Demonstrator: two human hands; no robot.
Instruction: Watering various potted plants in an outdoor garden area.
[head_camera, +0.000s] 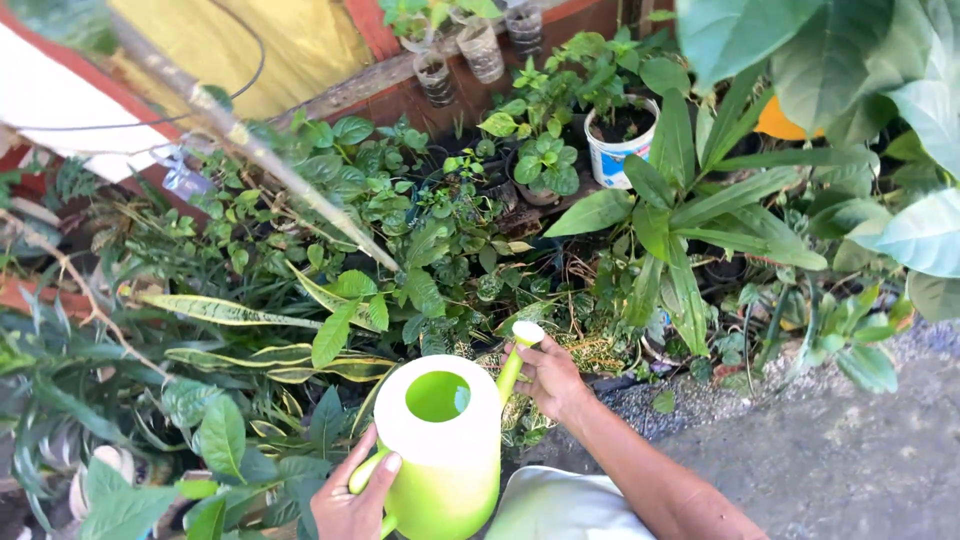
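A lime-green and white plastic watering can (440, 445) is at the bottom centre, its round fill hole facing up. My left hand (352, 502) grips its handle at the lower left. My right hand (548, 378) holds the can's spout, whose white tip (527, 333) points up and away toward the plants. Dense green potted plants (420, 250) lie just beyond the can.
A white pot (612, 152) with a leafy plant stands at the back, clear glass jars (480, 48) on a red ledge behind it. Large broad leaves (850, 70) hang at the top right. Grey paved ground (840, 460) lies on the right. A thin branch (270, 160) crosses diagonally at left.
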